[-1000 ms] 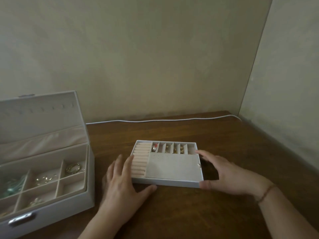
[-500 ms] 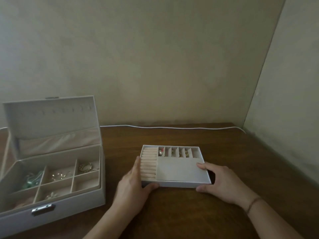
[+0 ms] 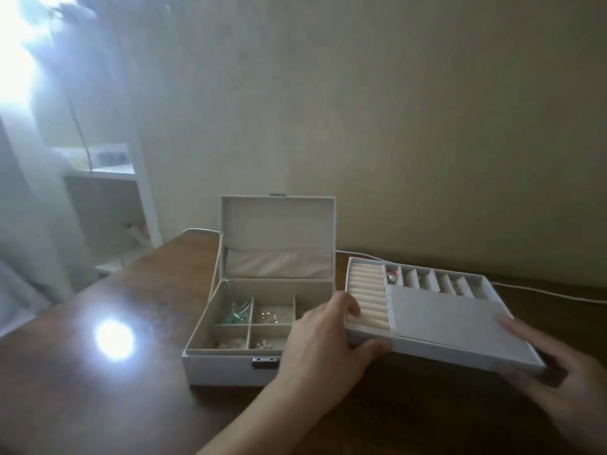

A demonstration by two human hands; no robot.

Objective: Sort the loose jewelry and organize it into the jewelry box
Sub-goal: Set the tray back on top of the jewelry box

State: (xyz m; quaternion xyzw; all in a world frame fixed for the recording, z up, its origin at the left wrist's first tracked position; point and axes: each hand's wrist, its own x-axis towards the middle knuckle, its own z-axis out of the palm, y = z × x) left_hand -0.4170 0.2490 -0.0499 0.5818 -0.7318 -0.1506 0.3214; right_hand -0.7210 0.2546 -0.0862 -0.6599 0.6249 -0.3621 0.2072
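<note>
The white jewelry box point(image 3: 226, 367) stands open in the middle of the wooden table, its lid upright. Its compartments hold green beads point(image 3: 235, 313) and small gold pieces point(image 3: 272, 316). A white insert tray point(image 3: 440, 323) with ring rolls, narrow slots and a flat pad is lifted off the table just right of the box, tilted. My left hand point(image 3: 323, 349) grips the tray's near left corner, thumb underneath. On the tray's near right corner is my right hand point(image 3: 568, 372). A small red and silver piece point(image 3: 392, 275) lies in one slot.
A white cable point(image 3: 538, 292) runs along the back of the table by the wall. A bright glare spot point(image 3: 114, 339) shines on the tabletop at left. White shelving point(image 3: 111, 205) stands beyond the table's left edge.
The tray has come up off the table and moved towards the open box, held by both hands. The view has swung left, so the box now sits mid-frame.
</note>
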